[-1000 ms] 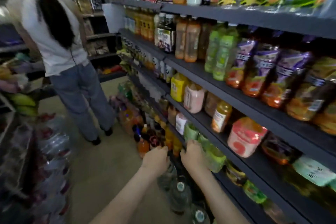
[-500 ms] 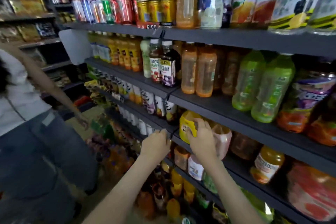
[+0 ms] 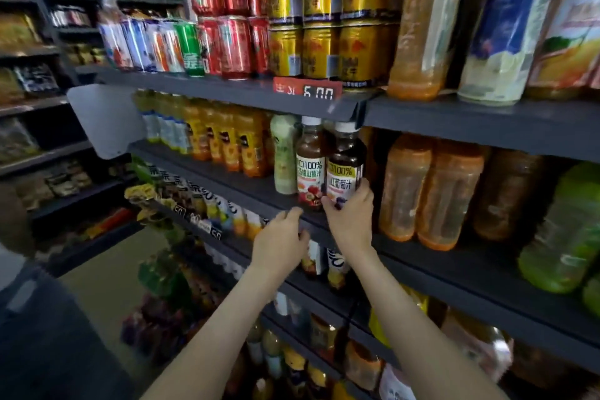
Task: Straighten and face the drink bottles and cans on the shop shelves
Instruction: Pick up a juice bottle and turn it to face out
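My right hand grips the base of a dark grape juice bottle with a white cap, standing upright at the front edge of the dark middle shelf. Just left of it stands a brown juice bottle with a white label, then a pale green bottle. My left hand hovers with curled fingers below and left of those bottles, at the shelf edge, holding nothing.
Red cans and gold cans are stacked on the upper shelf above a red price tag. Orange bottles and green bottles stand to the right. Another person is close on the left in the aisle.
Both hands rose from the lower shelves to the middle shelf. My right hand left the yellow and pink containers and took hold of the dark juice bottle. The view tilted upward.
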### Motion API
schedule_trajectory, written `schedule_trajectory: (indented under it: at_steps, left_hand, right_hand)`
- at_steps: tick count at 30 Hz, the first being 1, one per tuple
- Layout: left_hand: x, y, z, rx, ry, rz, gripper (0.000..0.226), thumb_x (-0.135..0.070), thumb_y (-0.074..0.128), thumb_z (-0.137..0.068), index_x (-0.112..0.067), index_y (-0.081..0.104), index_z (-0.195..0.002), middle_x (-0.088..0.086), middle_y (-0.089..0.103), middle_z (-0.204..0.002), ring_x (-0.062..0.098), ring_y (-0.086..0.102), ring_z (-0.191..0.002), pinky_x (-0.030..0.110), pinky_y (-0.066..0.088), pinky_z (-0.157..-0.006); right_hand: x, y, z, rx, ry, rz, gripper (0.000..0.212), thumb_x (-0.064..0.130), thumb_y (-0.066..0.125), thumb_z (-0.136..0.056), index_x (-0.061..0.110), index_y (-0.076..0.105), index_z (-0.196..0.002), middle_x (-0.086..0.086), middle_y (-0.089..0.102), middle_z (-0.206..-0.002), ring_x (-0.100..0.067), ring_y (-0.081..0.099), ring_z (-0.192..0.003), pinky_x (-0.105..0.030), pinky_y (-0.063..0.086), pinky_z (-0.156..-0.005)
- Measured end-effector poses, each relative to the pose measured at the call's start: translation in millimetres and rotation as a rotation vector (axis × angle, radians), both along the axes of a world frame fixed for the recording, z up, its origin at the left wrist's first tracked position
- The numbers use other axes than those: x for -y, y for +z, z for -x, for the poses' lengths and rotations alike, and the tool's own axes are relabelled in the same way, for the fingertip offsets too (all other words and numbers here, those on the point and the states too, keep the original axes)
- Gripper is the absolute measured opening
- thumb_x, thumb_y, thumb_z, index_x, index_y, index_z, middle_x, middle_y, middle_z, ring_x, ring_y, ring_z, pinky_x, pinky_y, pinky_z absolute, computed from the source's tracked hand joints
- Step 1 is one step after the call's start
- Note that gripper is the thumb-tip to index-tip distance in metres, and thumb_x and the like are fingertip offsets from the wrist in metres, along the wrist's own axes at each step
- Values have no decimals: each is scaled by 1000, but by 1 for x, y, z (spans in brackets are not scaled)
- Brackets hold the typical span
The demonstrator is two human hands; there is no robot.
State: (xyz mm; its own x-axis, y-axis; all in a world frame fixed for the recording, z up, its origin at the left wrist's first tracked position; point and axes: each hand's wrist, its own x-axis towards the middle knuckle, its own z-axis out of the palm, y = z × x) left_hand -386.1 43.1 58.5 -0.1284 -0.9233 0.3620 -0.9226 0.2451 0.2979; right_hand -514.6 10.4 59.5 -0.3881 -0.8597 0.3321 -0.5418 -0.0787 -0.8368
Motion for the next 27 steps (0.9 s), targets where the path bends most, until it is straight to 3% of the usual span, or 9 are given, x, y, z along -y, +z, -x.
schedule_trajectory:
  at_steps: [2,4,8,10,12,15,18,22,27]
  left_hand:
    - [18,8,-5,-22,-42,17,41,-30,48,-95,-17,44,-134,6,55,-126,25,56,-109,34,47,-78]
    - [31,14,-9,-34,-97,31,41,-29,49,-94,-17,46,-133,7,56,-123,27,56,-108,37,47,-78]
    - [51,16,-14,-103,-262,31,46,-27,53,-93,-17,42,-136,10,57,-123,31,57,-106,37,48,-75]
    - [55,11,-15,-177,-399,-6,63,-28,57,-91,-22,26,-146,10,51,-134,31,53,-114,36,48,-80]
    - [52,4,-13,-235,-599,-109,86,-29,63,-88,-31,4,-150,2,32,-150,20,40,-130,31,42,-97]
    - [49,2,-7,-383,-815,-188,101,-26,71,-83,-49,-10,-138,-21,16,-149,-1,24,-135,9,23,-107]
    - [44,4,5,-404,-866,-234,109,-22,74,-80,-45,-15,-138,-5,34,-148,6,39,-129,13,31,-100]
    - [26,14,19,-427,-933,-240,114,-28,79,-74,-61,-15,-131,-13,45,-137,-2,47,-119,15,39,-94]
    - [1,32,32,-428,-1021,-231,111,-38,79,-73,-66,-10,-133,-14,46,-140,-3,47,-120,21,42,-98]
  right_hand:
    - [15,1,-4,-11,-74,-60,88,38,72,-81,-1,22,-142,-22,40,-137,-37,43,-125,-42,42,-97]
    - [21,0,-4,-30,-134,-76,77,36,74,-80,-2,30,-132,-21,46,-130,-38,49,-119,-42,46,-89]
    - [18,1,-3,-77,-163,-37,68,31,75,-79,-4,37,-123,-21,52,-120,-35,55,-109,-30,44,-76]
    - [10,0,-2,-75,-146,-6,65,30,77,-77,-4,42,-119,-20,57,-114,-33,59,-104,-29,46,-73]
    - [-3,-2,1,-69,-125,19,62,31,80,-73,0,48,-116,-16,63,-107,-30,63,-98,-30,49,-72]
    - [-31,-1,7,-34,-67,49,58,27,82,-71,6,53,-116,-7,67,-105,-17,65,-96,-15,48,-72]
    - [-58,1,13,-14,-19,73,59,25,83,-71,9,54,-119,2,68,-106,-6,63,-97,-4,45,-75]
    - [-93,11,24,16,-41,67,58,32,83,-71,13,55,-119,8,68,-107,3,63,-98,-15,51,-82]
    - [-131,26,35,57,-65,117,52,24,84,-70,24,55,-114,23,64,-98,14,60,-94,-4,46,-77]
